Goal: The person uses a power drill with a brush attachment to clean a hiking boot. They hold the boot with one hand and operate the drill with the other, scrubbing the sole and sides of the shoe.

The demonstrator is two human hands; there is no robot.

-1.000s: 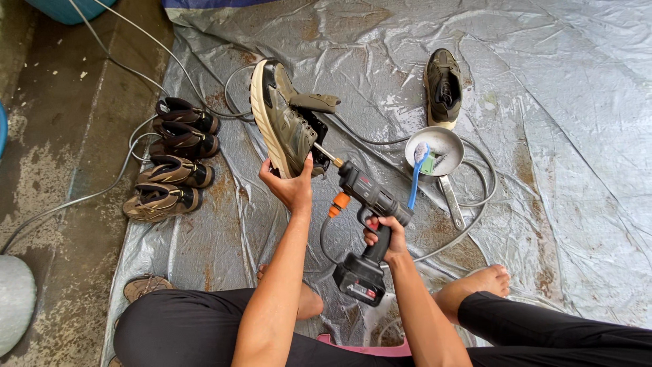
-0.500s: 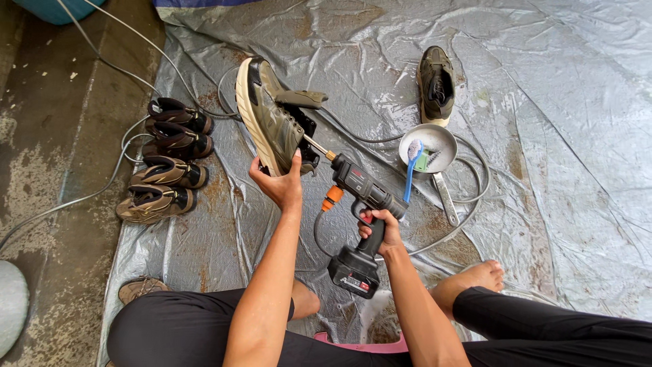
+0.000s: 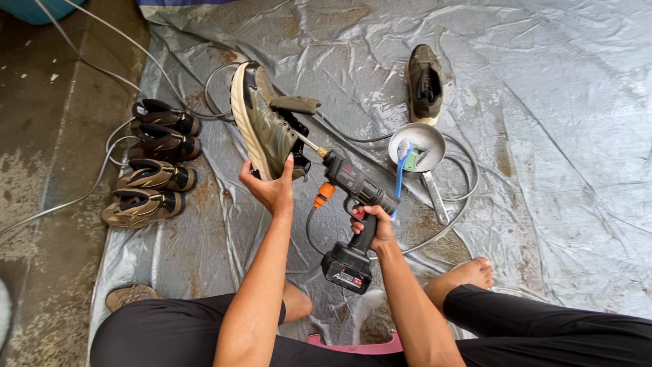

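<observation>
Wet grey tarpaulin (image 3: 543,102) over stained concrete floor (image 3: 47,136), outdoors

A big grey plastic sheet (image 3: 543,136) covers the floor under me. On it lie one dirty shoe (image 3: 424,83), a metal pan (image 3: 415,143) with a blue brush (image 3: 402,163), a hose (image 3: 462,197), and four shoes in a row (image 3: 153,163) at its edge.

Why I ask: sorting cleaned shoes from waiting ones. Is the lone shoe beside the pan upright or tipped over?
Upright: the lone shoe rests sole-down on the grey tarp, its opening facing up, just beyond the metal pan.
</observation>
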